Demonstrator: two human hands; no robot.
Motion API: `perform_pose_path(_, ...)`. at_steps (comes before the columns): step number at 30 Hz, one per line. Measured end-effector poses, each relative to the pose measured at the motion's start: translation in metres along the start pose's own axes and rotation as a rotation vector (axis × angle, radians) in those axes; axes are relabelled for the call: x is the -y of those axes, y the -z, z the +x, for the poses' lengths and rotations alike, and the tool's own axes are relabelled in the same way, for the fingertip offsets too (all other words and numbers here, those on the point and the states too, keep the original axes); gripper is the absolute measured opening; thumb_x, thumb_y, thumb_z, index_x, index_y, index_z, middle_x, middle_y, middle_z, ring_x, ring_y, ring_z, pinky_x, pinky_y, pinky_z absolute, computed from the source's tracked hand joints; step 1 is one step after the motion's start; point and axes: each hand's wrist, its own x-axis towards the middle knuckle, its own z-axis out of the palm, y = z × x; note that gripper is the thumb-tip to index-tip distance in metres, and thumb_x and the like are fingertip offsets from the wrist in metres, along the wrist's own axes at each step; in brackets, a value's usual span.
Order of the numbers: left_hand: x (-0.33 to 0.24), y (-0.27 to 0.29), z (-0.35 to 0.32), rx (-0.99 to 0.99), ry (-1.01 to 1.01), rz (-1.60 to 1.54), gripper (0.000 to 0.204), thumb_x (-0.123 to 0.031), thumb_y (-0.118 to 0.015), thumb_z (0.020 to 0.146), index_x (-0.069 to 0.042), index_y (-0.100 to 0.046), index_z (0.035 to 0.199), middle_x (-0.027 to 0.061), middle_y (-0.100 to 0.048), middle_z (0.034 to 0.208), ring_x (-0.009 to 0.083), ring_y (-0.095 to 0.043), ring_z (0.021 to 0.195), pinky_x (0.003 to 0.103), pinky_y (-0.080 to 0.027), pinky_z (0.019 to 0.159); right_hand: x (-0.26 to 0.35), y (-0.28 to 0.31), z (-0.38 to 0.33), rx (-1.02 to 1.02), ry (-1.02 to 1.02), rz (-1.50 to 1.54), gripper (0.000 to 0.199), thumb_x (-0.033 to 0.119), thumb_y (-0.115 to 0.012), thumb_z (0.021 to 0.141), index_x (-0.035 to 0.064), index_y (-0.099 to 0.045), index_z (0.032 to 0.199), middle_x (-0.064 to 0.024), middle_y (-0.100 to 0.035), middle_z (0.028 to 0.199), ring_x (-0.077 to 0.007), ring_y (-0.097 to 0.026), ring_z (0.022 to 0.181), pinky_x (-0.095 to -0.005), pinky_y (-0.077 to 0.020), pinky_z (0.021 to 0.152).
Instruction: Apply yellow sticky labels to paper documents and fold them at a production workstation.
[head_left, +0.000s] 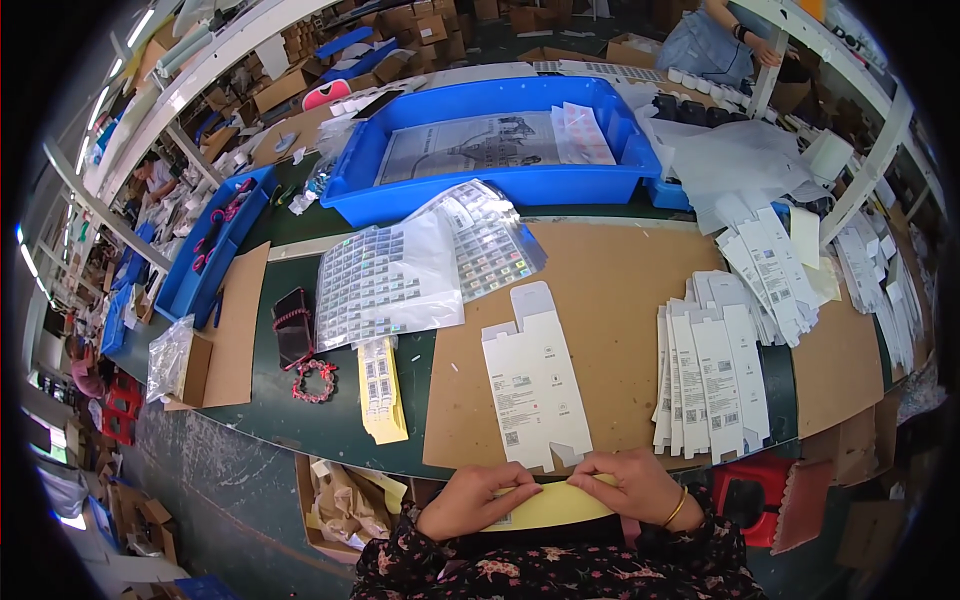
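My left hand (478, 502) and my right hand (638, 488) pinch a yellow label backing strip (552, 507) between thumbs and fingers, close to my body at the table's near edge. A small part of a white label shows by my left fingers. Just beyond my hands, a flattened white carton (530, 380) with printed panels lies on brown cardboard (610, 290). To its right several more flat white cartons (708, 375) overlap in a fan. A yellow strip with white labels (378, 390) rests on the green table, left of the carton.
Sheets of small shiny stickers (385, 280) lie beyond the yellow strip. A phone (293, 330) and a beaded bracelet (314, 381) are at left. The large blue tray (490, 190) stands at the back, a narrow blue bin (190, 280) at far left. More cartons (770, 270) pile up at right.
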Motion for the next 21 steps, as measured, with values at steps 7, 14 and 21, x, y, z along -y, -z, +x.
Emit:
perform_pose_path(7, 0.000, -0.001, -0.004, 0.005, 0.005, 0.012, 0.016, -0.019, -0.076, 0.103, -0.004, -0.074, 0.106, 0.0118, -0.075, 0.089, 0.0277, -0.073, 0.076, 0.035, -0.056, 0.072, 0.002, -0.001, -0.003, 0.005, -0.004, -0.013, 0.017, 0.028, -0.075, 0.102, 0.0114, -0.077, 0.102, -0.0091, -0.076, 0.084, -0.0321, -0.074, 0.073, -0.0390, -0.0567, 0.066)
perform_pose_path(14, 0.004, -0.003, -0.005, 0.000, -0.005, -0.007, 0.016, -0.019, -0.076, 0.103, -0.004, -0.074, 0.106, 0.0116, -0.076, 0.089, 0.0274, -0.073, 0.077, 0.035, -0.056, 0.072, 0.000, -0.004, -0.005, 0.013, -0.015, -0.013, 0.017, 0.028, -0.076, 0.102, 0.0117, -0.077, 0.103, -0.0099, -0.076, 0.084, -0.0324, -0.074, 0.072, -0.0396, -0.0563, 0.065)
perform_pose_path(21, 0.006, -0.004, -0.003, -0.001, 0.004, -0.012, 0.016, -0.020, -0.075, 0.103, -0.003, -0.074, 0.106, 0.0115, -0.076, 0.089, 0.0268, -0.073, 0.076, 0.035, -0.056, 0.072, -0.001, -0.003, -0.004, 0.018, -0.017, -0.021, 0.017, 0.026, -0.076, 0.101, 0.0092, -0.078, 0.103, -0.0105, -0.076, 0.085, -0.0307, -0.074, 0.072, -0.0379, -0.0561, 0.065)
